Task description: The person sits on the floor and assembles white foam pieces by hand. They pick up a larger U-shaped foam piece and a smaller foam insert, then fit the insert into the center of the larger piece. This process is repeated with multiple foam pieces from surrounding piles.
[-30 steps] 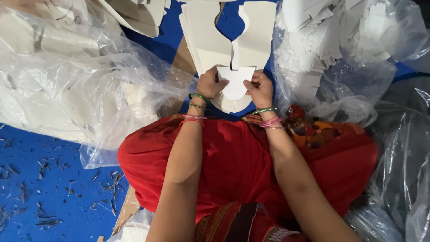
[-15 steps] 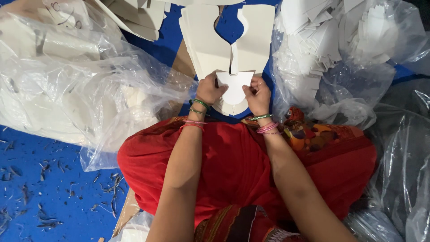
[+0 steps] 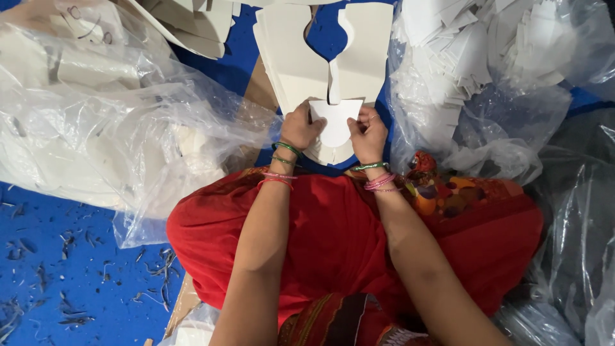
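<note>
Both hands sit slightly higher than a moment ago, closer to the big cut sheets. Your left hand [image 3: 300,128] and right hand [image 3: 369,133] pinch the small white cardboard piece [image 3: 336,120] by its side edges, fingers closed on it. It sits between them, just below the large white cardboard sheets [image 3: 323,57], above your red-draped lap [image 3: 333,237]. Clear plastic bags [image 3: 109,128] of cutouts flank you on blue floor [image 3: 77,282].

Seated on a blue floor [image 3: 77,269], a person in red cloth grips a white card cut-out [image 3: 336,118] with the left hand [image 3: 301,128] and right hand [image 3: 369,133], between 2 clear plastic bags [image 3: 96,128] of white card pieces.
</note>
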